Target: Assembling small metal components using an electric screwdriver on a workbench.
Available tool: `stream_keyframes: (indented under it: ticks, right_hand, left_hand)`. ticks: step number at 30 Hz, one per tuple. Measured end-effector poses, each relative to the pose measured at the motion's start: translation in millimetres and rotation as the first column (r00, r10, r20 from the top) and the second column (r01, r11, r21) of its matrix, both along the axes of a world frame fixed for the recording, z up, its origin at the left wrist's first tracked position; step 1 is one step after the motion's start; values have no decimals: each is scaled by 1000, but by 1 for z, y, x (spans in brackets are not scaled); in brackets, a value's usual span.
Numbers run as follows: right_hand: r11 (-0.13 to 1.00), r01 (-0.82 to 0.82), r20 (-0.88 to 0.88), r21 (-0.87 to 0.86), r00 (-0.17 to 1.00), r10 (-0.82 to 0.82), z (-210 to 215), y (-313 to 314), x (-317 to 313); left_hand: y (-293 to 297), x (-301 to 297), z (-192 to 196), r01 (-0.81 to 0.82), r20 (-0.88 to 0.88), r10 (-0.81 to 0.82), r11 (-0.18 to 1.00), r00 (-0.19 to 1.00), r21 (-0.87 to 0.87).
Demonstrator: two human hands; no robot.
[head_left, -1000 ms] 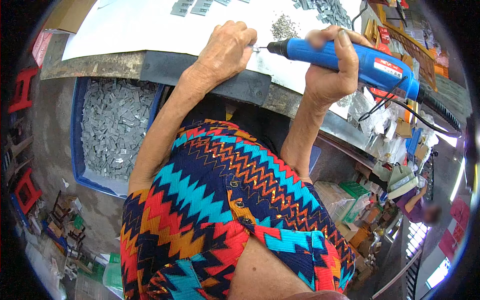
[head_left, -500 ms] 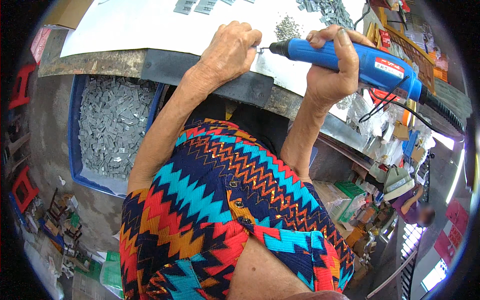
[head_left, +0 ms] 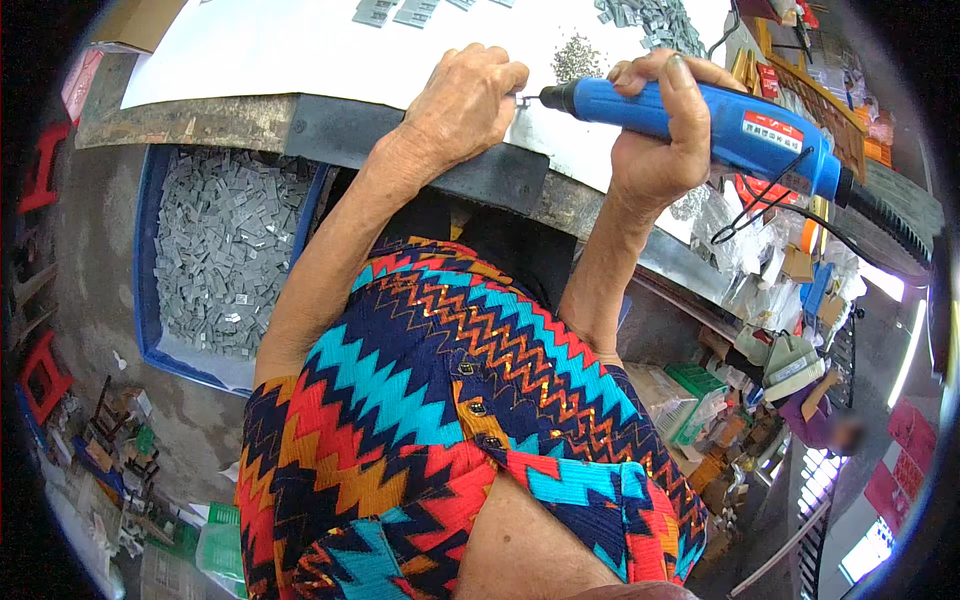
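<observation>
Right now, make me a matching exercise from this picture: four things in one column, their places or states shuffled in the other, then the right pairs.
Things
1. Right hand
2. Blue bin
3. Left hand
4. Tiny dark parts

Places or states
A. Holding a small piece at the fingertips
B. Heaped on the white sheet
C. Wrapped around a blue power tool
D. Filled with grey pieces

Right pairs
1-C, 2-D, 3-A, 4-B

Screwdriver (head_left: 725, 125) right of left hand (head_left: 462, 105); parts pile (head_left: 577, 60) beyond, on table (head_left: 200, 130).
</observation>
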State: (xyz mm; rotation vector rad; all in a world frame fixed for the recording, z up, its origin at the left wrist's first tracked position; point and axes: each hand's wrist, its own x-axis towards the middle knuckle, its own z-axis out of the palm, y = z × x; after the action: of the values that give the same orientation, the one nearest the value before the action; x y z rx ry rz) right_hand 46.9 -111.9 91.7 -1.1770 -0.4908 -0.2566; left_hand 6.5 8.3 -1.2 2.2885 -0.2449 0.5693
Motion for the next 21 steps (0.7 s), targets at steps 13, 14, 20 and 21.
stream_keyframes:
  ticks: [13,14,20,21]
  right_hand:
    - [998,5,26,-57,1000,-3,0,2,-2]
    - [998,5,27,-55,1000,-3,0,2,-2]
    - [999,-15,37,-44,999,16,1,2,-3]
    - [999,-31,31,-39,999,32,1,1,-3]
  left_hand:
    - [0,1,2,22,-20,-22,1000,1000,-11]
    - [0,0,2,22,-19,-22,1000,1000,-9]
    - [1,0,1,37,-36,-38,999,999,-5]
    - [1,0,1,43,-23,-43,999,999,-9]
